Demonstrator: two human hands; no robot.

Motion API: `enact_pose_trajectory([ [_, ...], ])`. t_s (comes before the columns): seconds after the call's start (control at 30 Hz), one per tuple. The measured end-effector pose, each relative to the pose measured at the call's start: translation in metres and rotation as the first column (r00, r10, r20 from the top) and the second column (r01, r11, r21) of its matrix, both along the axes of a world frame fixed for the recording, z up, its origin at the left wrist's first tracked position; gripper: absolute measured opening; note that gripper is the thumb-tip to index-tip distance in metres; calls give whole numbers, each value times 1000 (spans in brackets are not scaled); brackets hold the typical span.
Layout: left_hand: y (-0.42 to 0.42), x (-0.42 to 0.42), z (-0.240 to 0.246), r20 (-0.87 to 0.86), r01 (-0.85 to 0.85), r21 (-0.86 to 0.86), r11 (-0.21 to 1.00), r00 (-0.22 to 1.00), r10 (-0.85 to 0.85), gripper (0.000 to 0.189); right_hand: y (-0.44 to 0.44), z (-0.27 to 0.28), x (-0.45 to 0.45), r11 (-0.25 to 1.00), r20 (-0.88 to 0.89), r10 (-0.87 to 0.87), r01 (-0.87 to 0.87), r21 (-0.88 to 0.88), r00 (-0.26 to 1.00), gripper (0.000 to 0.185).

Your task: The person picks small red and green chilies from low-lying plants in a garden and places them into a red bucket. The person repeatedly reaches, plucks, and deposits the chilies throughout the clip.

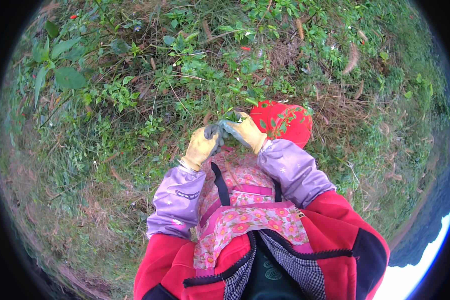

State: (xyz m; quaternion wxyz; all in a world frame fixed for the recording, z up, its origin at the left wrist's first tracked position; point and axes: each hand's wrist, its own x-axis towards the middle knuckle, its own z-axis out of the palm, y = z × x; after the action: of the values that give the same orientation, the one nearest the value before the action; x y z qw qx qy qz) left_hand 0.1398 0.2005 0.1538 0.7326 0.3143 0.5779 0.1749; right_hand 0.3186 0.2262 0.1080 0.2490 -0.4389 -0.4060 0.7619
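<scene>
My left hand [202, 144] wears a yellow knit glove with a grey coated palm, its fingers curled in front of my apron. Touching it from the right is my right hand [244, 129], gloved the same way and bent inward. Small green leaves show at the right fingertips, but the gloves hide whatever may be between the fingers of either hand. Just beyond the right wrist sits a red container [298, 125], apparently a bucket, partly covered by a leafy stem [283, 122]. A pink floral apron [247, 176] hangs below both hands.
Low green plants [189, 63] with small white flowers, apparently chili peppers, grow all around among weeds and dry grass [333, 101]. A red chili [245, 48] shows ahead, and another red fruit [73, 17] at the upper left. A taller broad-leaved plant [69, 77] rises at left.
</scene>
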Motion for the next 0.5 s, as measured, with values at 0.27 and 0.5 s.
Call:
enact_pose_trajectory([
  [0.27,18,-10,43,486,162,-33,986,865,-126,35,-9,-18,-7,993,270,-73,46,104,960,19],
  [0.5,30,22,82,716,-111,18,994,695,64,28,-31,-51,-7,791,626,45,-411,453,778,18],
])
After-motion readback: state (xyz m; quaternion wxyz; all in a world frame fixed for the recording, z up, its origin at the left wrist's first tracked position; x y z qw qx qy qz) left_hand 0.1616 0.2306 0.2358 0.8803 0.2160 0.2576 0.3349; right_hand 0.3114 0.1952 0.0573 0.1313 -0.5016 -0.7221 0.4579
